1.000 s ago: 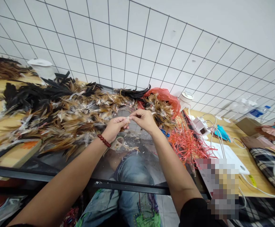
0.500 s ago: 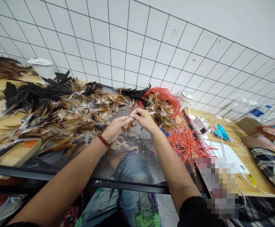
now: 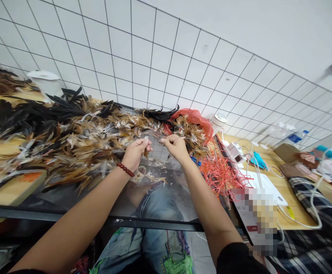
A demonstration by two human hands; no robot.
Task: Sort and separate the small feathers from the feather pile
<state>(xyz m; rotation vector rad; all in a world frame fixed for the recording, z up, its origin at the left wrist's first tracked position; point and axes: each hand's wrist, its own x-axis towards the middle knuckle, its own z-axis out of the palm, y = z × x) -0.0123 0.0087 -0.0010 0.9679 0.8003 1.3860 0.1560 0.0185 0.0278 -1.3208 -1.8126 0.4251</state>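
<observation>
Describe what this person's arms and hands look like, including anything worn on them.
The left hand and right hand are ungloved. A bracelet of round, dark-red beads circles the left wrist. A black sleeve ends near the right elbow.

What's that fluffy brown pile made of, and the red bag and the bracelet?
The brown pile looks like feathers, soft and slightly glossy, with pale fluff among brown vanes. The red bag seems to be thin plastic, judging by its crinkles and translucent sheen. The bracelet has shiny, rounded dark-red beads; they could be polished wood, stone or plastic, the look leaves it open.
</observation>
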